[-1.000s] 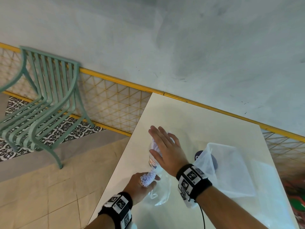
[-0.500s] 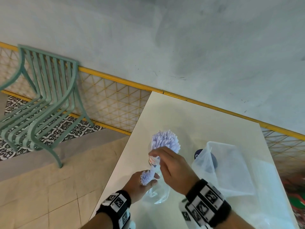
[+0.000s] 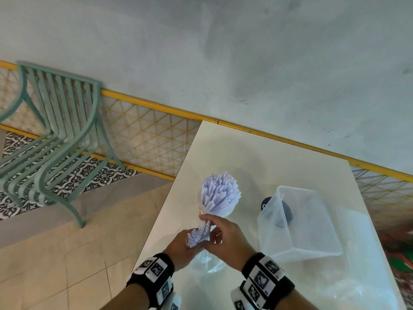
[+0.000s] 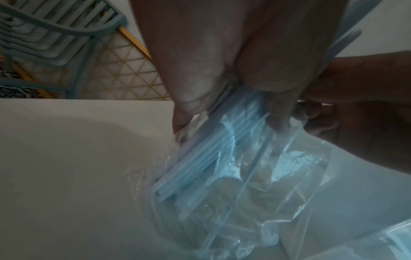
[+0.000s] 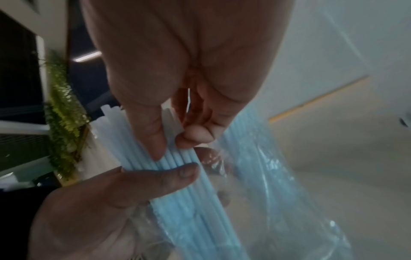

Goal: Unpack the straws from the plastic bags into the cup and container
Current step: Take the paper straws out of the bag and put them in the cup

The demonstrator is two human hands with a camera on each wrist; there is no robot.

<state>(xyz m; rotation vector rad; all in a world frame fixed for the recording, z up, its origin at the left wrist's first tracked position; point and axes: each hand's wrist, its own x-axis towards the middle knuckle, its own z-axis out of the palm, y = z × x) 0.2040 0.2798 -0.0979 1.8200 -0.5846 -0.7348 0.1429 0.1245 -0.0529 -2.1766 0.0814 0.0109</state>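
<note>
**Drawing the next pinch of straws from the bag**

Holding low in the head view, the left hand (image 3: pixel 182 245) has its fingers and thumb curled round a small bundle of pale blue plastic straws (image 3: pixel 199 233) together with the neck of the crumpled clear plastic bag (image 3: pixel 209 261) that hangs beneath it. Just right of it and touching the same bundle, the right hand (image 3: pixel 225 238) has its fingertips (image 5: pixel 195 136) drawn together, pinching a few straws near their upper ends. The bundle's long axis runs from the bag at lower centre up toward the frame's middle, so the right hand sits nearer the free tips and probably pulls along that line. Directly above the hands, the clear cup (image 3: pixel 218 211) stands on the white table (image 3: pixel 257 157), packed with upright straws that fan outward. Right of centre lies the clear rectangular plastic container (image 3: pixel 312 249), draped in another clear bag.
</note>
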